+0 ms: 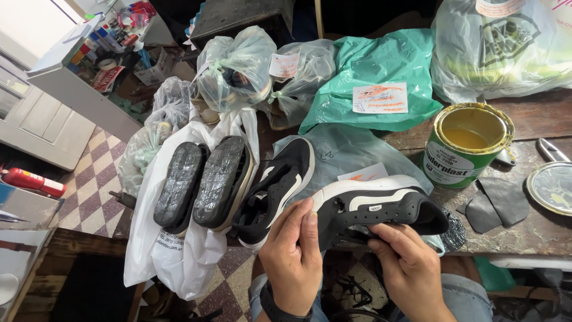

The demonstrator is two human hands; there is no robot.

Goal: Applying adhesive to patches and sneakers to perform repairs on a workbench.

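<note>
Both hands hold one black sneaker [381, 209] above the bench [536, 125] edge: left hand [292, 256] wraps its heel, right hand [411, 268] pinches its underside. Its twin sneaker [277, 188] lies beside it.

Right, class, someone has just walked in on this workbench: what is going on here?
A person holds a black sneaker with a white stripe in both bare hands, the left hand at its heel end and the right hand under its middle. Its mate lies on the workbench beside two shoes turned sole-up on a white plastic bag. An open tin of yellowish glue stands to the right, and knotted bags line the back.
</note>
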